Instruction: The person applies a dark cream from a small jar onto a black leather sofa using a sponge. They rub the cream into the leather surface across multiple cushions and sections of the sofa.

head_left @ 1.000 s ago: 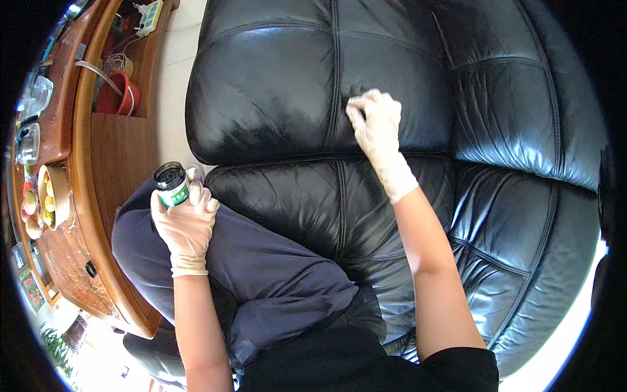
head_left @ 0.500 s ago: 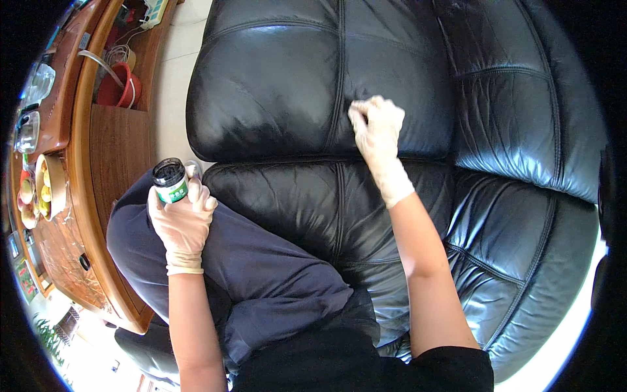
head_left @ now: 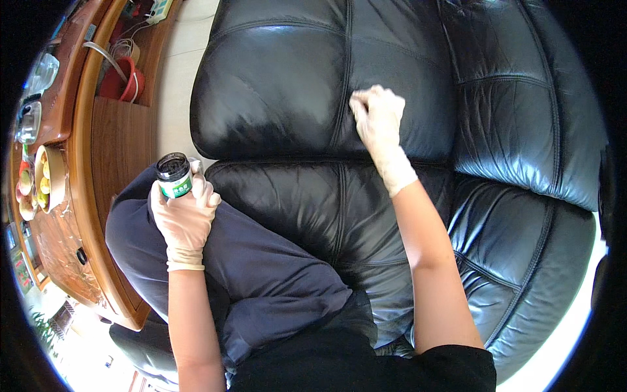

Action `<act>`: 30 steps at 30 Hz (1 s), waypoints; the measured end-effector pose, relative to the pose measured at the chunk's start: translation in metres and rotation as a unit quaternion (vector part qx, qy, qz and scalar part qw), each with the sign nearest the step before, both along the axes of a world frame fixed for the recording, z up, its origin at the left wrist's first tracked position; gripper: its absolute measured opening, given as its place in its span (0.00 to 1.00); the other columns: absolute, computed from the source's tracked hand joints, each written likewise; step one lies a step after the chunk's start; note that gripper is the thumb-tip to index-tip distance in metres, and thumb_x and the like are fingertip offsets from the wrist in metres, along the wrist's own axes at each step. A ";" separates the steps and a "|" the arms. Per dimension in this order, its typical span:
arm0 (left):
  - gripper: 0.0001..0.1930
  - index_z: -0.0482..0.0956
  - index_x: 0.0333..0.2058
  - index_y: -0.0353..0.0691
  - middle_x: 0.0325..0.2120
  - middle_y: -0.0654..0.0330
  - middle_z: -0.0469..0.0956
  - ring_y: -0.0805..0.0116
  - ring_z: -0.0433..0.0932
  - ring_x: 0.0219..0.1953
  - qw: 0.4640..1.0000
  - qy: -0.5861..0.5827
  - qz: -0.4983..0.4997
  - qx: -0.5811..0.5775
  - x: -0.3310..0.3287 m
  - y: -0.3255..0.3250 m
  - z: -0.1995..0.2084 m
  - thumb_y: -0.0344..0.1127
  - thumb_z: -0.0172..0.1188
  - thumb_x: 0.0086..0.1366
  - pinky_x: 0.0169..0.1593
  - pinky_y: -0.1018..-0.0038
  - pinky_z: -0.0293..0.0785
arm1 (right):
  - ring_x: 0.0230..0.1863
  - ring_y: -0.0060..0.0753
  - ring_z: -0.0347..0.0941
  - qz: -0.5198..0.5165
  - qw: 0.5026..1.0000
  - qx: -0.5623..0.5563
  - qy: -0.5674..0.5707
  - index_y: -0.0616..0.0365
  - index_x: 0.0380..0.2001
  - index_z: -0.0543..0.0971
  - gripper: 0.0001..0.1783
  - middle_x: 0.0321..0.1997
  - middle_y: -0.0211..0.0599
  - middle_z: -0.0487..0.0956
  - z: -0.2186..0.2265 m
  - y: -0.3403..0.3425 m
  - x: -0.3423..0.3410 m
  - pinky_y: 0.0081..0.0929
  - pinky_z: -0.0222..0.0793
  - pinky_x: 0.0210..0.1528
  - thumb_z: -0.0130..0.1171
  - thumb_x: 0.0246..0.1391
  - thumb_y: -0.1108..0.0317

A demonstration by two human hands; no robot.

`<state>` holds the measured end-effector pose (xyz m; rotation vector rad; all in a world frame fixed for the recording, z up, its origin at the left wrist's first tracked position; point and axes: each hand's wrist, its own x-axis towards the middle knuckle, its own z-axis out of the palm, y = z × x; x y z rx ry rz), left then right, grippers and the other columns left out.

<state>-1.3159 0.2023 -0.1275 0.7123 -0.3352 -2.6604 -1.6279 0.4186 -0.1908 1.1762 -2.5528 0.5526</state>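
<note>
Seen from above, a person in thin white gloves sits on a black leather sofa [head_left: 274,85]. The left hand [head_left: 184,222] has its grip clamped around a small jar [head_left: 174,176], lidless, with a green and white label and dark contents. The jar is above the left knee of the dark trousers [head_left: 261,261], its mouth tilted up toward the viewer. The right hand [head_left: 380,121] is at the sofa's far seat section, just right of a stitched seam, fingers bent inward; its underside is hidden, so I cannot tell whether its grip is closed on anything. To the left, a wooden tabletop [head_left: 62,245] carries a bowl [head_left: 59,179] of yellow fruit; beyond, a red bucket [head_left: 121,83] stands on a low shelf.
</note>
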 end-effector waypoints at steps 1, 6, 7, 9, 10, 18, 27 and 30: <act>0.30 0.72 0.50 0.31 0.33 0.58 0.72 0.67 0.65 0.29 1.000 0.010 0.000 0.000 0.003 -0.001 0.000 0.57 0.45 0.69 0.38 0.68 0.65 | 0.39 0.37 0.74 0.018 0.999 0.019 -0.020 0.47 0.29 0.86 0.04 0.33 0.29 0.79 -0.002 0.007 0.014 0.39 0.63 0.46 0.68 0.48 0.64; 0.30 0.72 0.50 0.31 0.31 0.58 0.72 0.67 0.65 0.29 1.000 0.011 0.006 0.002 0.007 -0.002 0.000 0.57 0.45 0.69 0.39 0.68 0.65 | 0.39 0.34 0.74 0.094 0.994 0.040 -0.037 0.48 0.31 0.84 0.06 0.32 0.26 0.78 0.000 0.025 0.031 0.38 0.61 0.46 0.69 0.47 0.64; 0.30 0.72 0.50 0.30 0.31 0.58 0.72 0.66 0.65 0.29 1.000 0.015 0.004 0.006 0.005 -0.002 -0.001 0.57 0.45 0.69 0.39 0.68 0.65 | 0.39 0.35 0.74 0.071 0.997 0.036 -0.023 0.48 0.30 0.85 0.06 0.32 0.27 0.78 0.004 0.019 0.019 0.38 0.62 0.46 0.69 0.47 0.64; 0.31 0.72 0.51 0.30 0.30 0.58 0.72 0.66 0.66 0.30 1.000 0.021 0.003 0.011 0.005 -0.001 -0.003 0.57 0.44 0.69 0.39 0.68 0.65 | 0.39 0.36 0.74 0.032 0.999 0.017 0.013 0.48 0.29 0.85 0.05 0.32 0.28 0.79 0.008 0.003 -0.005 0.38 0.62 0.46 0.68 0.48 0.63; 0.30 0.71 0.51 0.30 0.29 0.59 0.69 0.67 0.64 0.29 1.000 0.001 0.007 0.005 0.003 -0.001 0.000 0.56 0.45 0.69 0.39 0.68 0.65 | 0.39 0.37 0.75 0.016 0.999 0.000 0.037 0.48 0.29 0.85 0.05 0.32 0.28 0.79 0.008 -0.006 -0.016 0.39 0.62 0.46 0.68 0.48 0.63; 0.32 0.74 0.51 0.29 0.28 0.57 0.73 0.63 0.68 0.29 0.999 -0.007 0.021 0.023 0.004 0.000 0.003 0.57 0.42 0.69 0.39 0.67 0.64 | 0.34 0.41 0.78 0.019 0.997 0.069 -0.022 0.53 0.28 0.85 0.04 0.30 0.34 0.81 0.009 0.004 0.022 0.37 0.69 0.42 0.70 0.47 0.67; 0.29 0.71 0.50 0.34 0.29 0.61 0.68 0.68 0.65 0.29 1.000 -0.019 -0.003 -0.005 0.002 0.000 0.002 0.58 0.44 0.70 0.38 0.70 0.65 | 0.38 0.39 0.76 0.069 0.985 -0.130 -0.094 0.52 0.27 0.84 0.05 0.31 0.32 0.80 0.008 -0.078 0.022 0.38 0.64 0.46 0.69 0.48 0.64; 0.29 0.71 0.49 0.34 0.31 0.61 0.70 0.68 0.66 0.29 1.000 -0.028 0.000 0.003 0.000 0.001 0.004 0.58 0.43 0.70 0.38 0.69 0.66 | 0.37 0.40 0.77 0.050 0.989 -0.134 -0.040 0.54 0.29 0.85 0.06 0.30 0.33 0.81 0.011 -0.113 0.009 0.37 0.66 0.45 0.67 0.50 0.65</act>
